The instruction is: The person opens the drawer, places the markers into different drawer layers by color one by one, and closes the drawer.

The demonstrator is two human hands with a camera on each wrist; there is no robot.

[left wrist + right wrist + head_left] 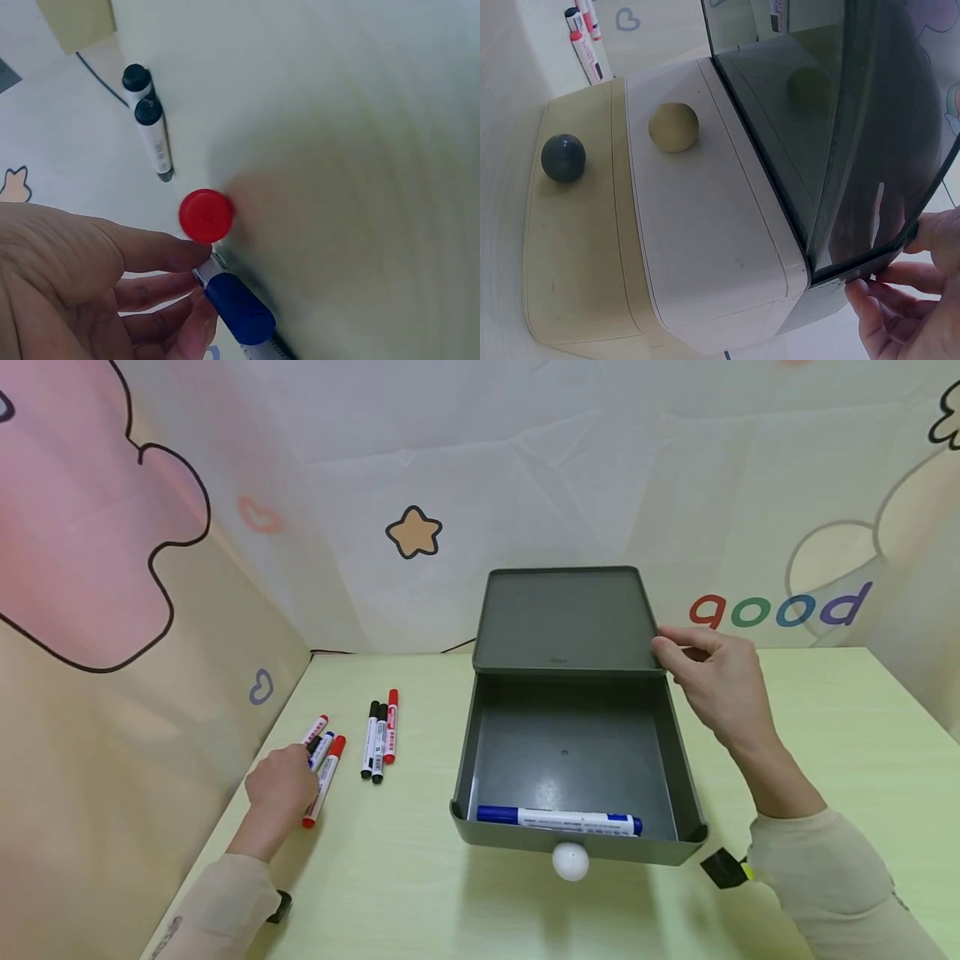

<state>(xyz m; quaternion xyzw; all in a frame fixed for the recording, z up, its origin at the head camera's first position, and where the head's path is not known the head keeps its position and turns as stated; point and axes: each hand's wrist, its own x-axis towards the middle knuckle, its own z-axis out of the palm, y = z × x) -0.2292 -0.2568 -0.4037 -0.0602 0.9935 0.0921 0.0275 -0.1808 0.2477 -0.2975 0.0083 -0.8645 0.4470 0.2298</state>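
Note:
In the head view my left hand [281,785] is over a cluster of whiteboard markers at the table's left side. Its thumb and fingers pinch a blue-capped marker [240,309], seen close in the left wrist view. A red-capped marker [324,785] lies beside the hand. The fingers of my right hand [716,681] hold the right edge of a desktop drawer cabinet's grey top [566,618]. Its grey drawer [562,752] is pulled out, and a blue marker [570,821] lies inside along the front wall. A white knob [570,862] sits on the drawer front.
Two black markers [370,739] and a red marker [392,727] lie between the left hand and the cabinet. In the right wrist view a white drawer [705,217] and a yellow drawer [577,247], both shut, show below the grey one. Patterned cloth [525,468] hangs behind.

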